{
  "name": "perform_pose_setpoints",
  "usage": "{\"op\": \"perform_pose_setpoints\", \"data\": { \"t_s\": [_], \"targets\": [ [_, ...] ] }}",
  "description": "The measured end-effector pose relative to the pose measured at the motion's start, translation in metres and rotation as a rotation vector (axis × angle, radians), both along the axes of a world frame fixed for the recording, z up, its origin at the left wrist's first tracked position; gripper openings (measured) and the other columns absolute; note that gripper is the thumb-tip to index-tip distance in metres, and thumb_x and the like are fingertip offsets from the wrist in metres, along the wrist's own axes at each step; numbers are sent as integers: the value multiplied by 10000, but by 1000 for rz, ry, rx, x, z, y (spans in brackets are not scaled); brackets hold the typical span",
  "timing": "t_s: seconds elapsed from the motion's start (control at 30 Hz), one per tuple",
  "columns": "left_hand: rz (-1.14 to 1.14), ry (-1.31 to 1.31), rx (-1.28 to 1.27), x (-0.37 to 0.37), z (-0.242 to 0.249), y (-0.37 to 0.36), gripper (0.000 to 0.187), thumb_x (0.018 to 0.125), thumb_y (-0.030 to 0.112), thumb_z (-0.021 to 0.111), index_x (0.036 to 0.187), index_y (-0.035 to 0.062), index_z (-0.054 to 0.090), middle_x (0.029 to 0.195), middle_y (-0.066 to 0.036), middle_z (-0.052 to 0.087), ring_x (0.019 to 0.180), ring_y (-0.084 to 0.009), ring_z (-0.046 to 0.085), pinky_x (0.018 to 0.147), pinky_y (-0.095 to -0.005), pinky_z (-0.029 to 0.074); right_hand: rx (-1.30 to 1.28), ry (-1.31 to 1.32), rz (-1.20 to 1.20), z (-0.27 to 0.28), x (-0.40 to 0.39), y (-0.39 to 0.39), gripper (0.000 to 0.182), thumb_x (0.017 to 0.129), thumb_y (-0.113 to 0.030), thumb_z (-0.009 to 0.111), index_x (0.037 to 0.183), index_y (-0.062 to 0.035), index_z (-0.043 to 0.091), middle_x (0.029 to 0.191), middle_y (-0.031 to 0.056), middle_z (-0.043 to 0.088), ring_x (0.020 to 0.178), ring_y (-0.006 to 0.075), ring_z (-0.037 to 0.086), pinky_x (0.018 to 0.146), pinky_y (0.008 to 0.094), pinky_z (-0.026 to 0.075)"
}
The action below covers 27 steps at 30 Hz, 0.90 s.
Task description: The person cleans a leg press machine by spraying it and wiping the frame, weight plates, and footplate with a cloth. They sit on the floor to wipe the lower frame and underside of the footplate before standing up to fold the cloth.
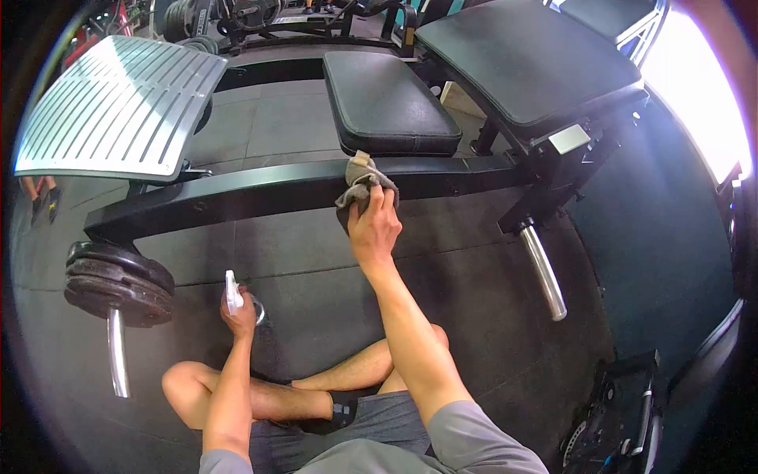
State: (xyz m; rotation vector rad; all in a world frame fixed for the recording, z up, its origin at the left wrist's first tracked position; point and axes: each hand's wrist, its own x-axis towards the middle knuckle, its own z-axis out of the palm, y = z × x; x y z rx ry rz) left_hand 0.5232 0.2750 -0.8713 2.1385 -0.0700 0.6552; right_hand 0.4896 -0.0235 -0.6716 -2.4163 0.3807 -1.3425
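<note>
My right hand (374,226) holds a crumpled grey-brown cloth (363,178) against the black frame beam (268,183), just below the front edge of the small padded seat (391,103). The fingers press on the cloth from the near side. Lower and to the left, my left hand (239,314) is closed around a spray bottle with a white nozzle (232,292). Most of the bottle's body is hidden by the hand; a clear part shows at its right.
A ribbed metal footplate (118,110) is at upper left, above stacked weight plates (118,283) on a peg. A large black pad (529,59) stands upper right, with a bare metal peg (543,272) below. Part of another person's legs shows at far left.
</note>
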Motion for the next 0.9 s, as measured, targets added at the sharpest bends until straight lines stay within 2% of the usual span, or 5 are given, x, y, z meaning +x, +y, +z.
{"op": "perform_pose_setpoints", "data": {
  "t_s": [0.27,0.4,0.57,0.77,0.9],
  "targets": [
    [-43,28,-145,-2,1,0,111,770,83,635,855,13,640,814,-150,681,793,-347,669,727,-445,510,1224,-399,312,-2,-15,-1,474,982,-279,536,1337,6,401,1382,145,447,1267,245,405,1067,373,306],
    [0,9,-25,-8,10,-1,175,822,149,637,959,48,676,880,-143,691,831,-333,676,753,-432,518,789,-631,-156,4,-44,-62,621,996,-331,509,1416,70,290,1401,252,417,1239,303,476,1059,395,360],
    [9,30,66,-6,11,-3,112,793,103,608,881,70,667,857,-115,687,833,-339,664,749,-447,517,-8,-122,-293,6,-31,-121,391,918,-165,564,1236,22,432,1067,281,519,955,518,554,762,541,461],
    [-7,43,27,-6,19,-6,106,784,100,611,871,60,656,831,-108,682,825,-341,659,754,-449,513,113,-161,-237,-6,-23,-135,434,918,-182,578,1262,35,426,1217,300,507,1025,495,566,862,500,467],
    [-25,22,-11,-4,6,-5,126,764,87,600,876,44,635,823,-121,661,814,-356,642,747,-460,506,928,-508,-75,6,-19,-130,495,982,-245,533,1363,34,387,1375,213,476,1209,325,519,1007,422,420]
  ]
}}
